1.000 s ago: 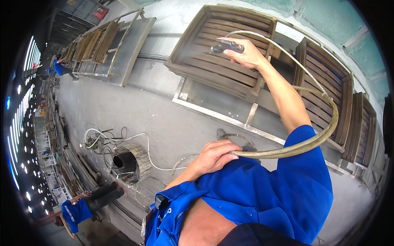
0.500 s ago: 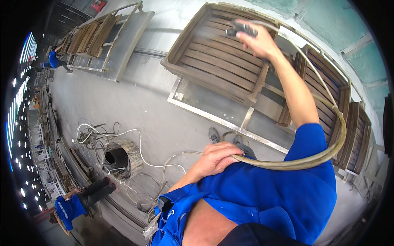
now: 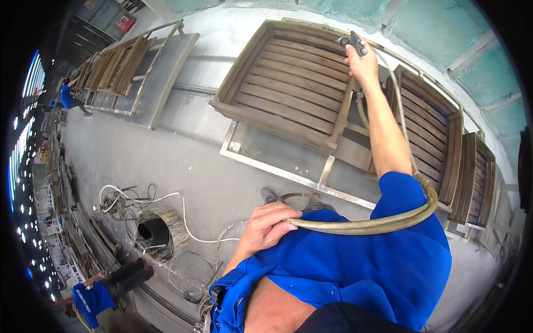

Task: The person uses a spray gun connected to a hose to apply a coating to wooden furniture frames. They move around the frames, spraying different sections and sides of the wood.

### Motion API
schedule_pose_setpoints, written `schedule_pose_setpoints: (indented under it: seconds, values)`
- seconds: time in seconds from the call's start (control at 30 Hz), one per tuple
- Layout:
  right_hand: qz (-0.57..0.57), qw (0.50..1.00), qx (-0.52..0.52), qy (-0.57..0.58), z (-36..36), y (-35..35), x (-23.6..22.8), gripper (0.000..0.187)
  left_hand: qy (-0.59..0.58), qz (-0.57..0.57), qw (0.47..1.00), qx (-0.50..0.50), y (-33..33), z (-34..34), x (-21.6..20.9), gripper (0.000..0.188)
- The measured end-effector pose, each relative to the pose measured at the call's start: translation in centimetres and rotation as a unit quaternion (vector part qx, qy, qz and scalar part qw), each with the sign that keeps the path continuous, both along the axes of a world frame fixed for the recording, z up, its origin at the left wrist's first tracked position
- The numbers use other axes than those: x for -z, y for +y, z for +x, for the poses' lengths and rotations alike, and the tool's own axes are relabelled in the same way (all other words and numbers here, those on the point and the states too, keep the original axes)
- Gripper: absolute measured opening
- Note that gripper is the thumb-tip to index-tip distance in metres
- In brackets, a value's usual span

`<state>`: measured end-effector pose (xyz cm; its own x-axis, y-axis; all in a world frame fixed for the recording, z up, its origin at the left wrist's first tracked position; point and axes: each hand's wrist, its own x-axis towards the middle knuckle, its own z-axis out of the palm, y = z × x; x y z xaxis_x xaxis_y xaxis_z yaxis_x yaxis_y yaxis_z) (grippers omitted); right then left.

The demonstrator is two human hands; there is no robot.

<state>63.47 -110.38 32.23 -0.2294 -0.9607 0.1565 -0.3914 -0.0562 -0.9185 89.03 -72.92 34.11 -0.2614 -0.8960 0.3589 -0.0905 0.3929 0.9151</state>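
My right hand (image 3: 363, 64) is closed around a dark spray gun (image 3: 353, 43), with the arm stretched out. The gun is above the far right corner of a brown slatted wooden panel (image 3: 291, 83) with a raised rim. That panel lies on a pale metal frame stand (image 3: 277, 171). From the gun a hose (image 3: 404, 119) runs back and loops past my right upper arm. My left hand (image 3: 269, 226) grips the thick, yellowish hose bundle (image 3: 361, 226) in front of my body.
More slatted wooden panels (image 3: 425, 125) stand to the right, against a teal wall (image 3: 427, 33). A bucket-like container (image 3: 161, 233) with tangled hoses sits on the floor at left. One person (image 3: 91, 299) is at lower left, another (image 3: 66, 97) by a far rack (image 3: 150, 83).
My right hand has moved the spray gun rightward, to the panel's far right corner. The pale haze near the gun no longer shows. My left hand keeps its hold on the hose.
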Motion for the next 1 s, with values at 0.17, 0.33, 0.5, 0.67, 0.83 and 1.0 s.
schedule_pose_setpoints:
  seconds: [0.17,0.33,0.5,0.67,0.83,1.0]
  values:
    - [0.016,0.998,-0.055,-0.033,8.0,-0.1,1.1,0.053,-0.006,-0.021,0.995,0.099,-3.8,4.3,0.9,0.026]
    - [-0.042,0.993,0.103,0.034,12.4,-1.7,2.6,0.055,0.023,-0.020,0.983,0.179,-8.4,14.0,2.0,0.027]
    - [-0.022,0.941,0.311,0.129,10.3,2.8,1.8,0.053,0.050,-0.013,0.964,0.262,-13.5,25.3,2.1,0.029]
    - [-0.015,0.918,0.332,0.218,15.6,3.9,0.4,0.053,0.077,0.030,0.942,0.326,-17.1,31.3,2.4,0.029]
    - [0.009,0.979,0.193,0.069,25.2,1.4,1.5,0.051,0.093,0.035,0.930,0.355,-19.0,34.0,2.9,0.029]
    - [-0.011,0.988,0.152,0.022,27.1,3.3,0.5,0.053,0.095,0.046,0.911,0.398,-18.8,34.3,2.9,0.030]
